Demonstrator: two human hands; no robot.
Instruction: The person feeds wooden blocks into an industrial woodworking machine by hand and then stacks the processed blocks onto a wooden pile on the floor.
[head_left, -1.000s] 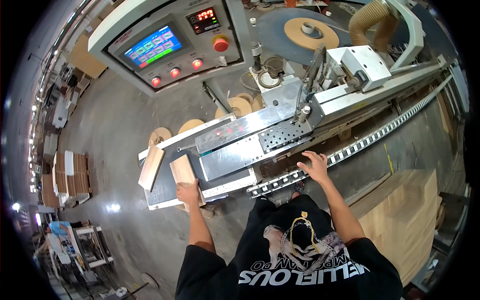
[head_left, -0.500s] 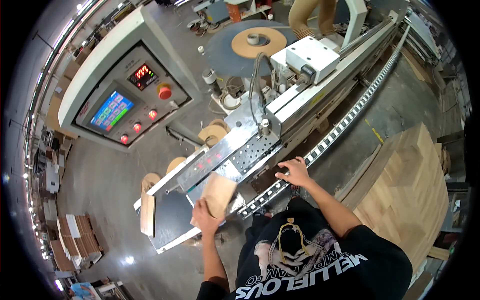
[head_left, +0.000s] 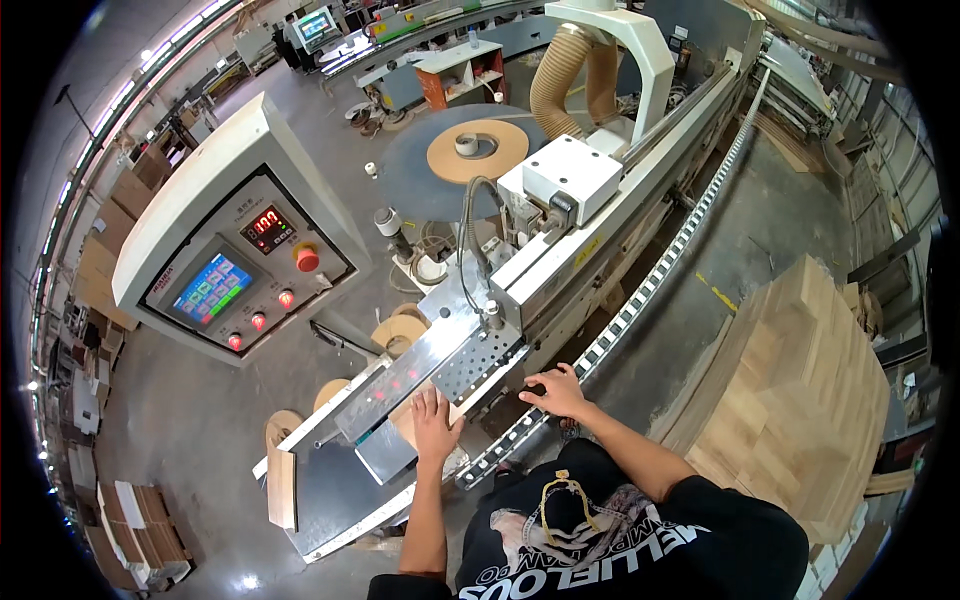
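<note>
My left hand (head_left: pixel 434 428) lies with straight fingers on a thin, light wooden board (head_left: pixel 402 418), covering much of it. That board rests on the machine's infeed, against a shiny metal guide (head_left: pixel 385 385) and beside a plate dotted with black holes (head_left: pixel 478 362). To the right, my right hand (head_left: pixel 556 391) hovers at or just over the roller rail (head_left: pixel 597 352); whether it touches is unclear. Its fingers are spread and slightly bent, with nothing in them. At the left end of the dark machine table (head_left: pixel 345 500) lies a narrow wooden strip (head_left: pixel 283 490).
A control panel (head_left: pixel 245 270) with lit buttons stands at left. Beyond the machine's white motor housing (head_left: pixel 573 180) is a coil of edge banding (head_left: pixel 478 150) on a round table. A large stack of wooden panels (head_left: pixel 790 420) sits right; bundled boards (head_left: pixel 145 535) stand lower left.
My left hand has moved forward with the board, which now sits further in along the guide. Its fingers have straightened out. My right hand stays by the rail. The view has tilted up.
</note>
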